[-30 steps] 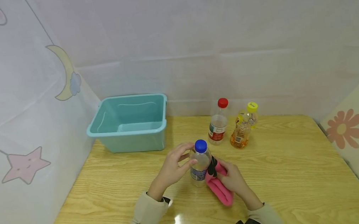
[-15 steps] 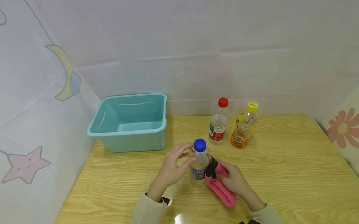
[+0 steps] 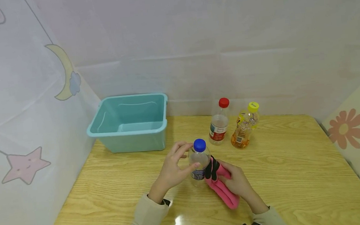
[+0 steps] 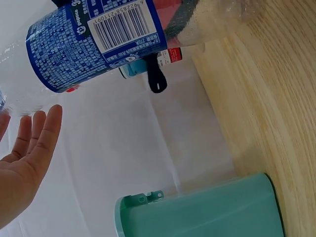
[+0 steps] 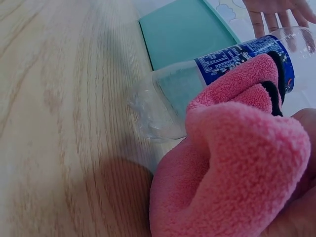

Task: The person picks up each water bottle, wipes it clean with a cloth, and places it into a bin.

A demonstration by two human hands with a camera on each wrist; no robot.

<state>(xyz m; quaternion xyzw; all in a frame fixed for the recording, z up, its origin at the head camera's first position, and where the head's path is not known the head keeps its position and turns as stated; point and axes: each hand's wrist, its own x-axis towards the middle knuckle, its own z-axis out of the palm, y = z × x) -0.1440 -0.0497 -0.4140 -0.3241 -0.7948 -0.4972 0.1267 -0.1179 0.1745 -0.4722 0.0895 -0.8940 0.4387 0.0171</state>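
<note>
Blue-capped bottle (image 3: 199,158): upright on the table (image 3: 285,174).
Pink cloth (image 3: 224,191): folded, at that bottle's right side.
Right hand (image 3: 236,179): fingers clamped on the cloth.
Left hand (image 3: 173,168): left of the bottle, fingers apart at its shoulder; pressing or not, we cannot tell.
Red-capped bottle (image 3: 218,125), yellow-capped bottle (image 3: 244,130): behind it, rightward.
Teal tub (image 3: 137,142): behind it, leftward.

On my feed, the thumb of the left hand (image 3: 173,166) has slid farther across the blue-capped bottle (image 3: 201,156), which, as far as I can judge, has edged toward that palm. Below the right hand (image 3: 237,180), the end of the pink cloth (image 3: 226,195) has swung nearer the wrist.
</note>
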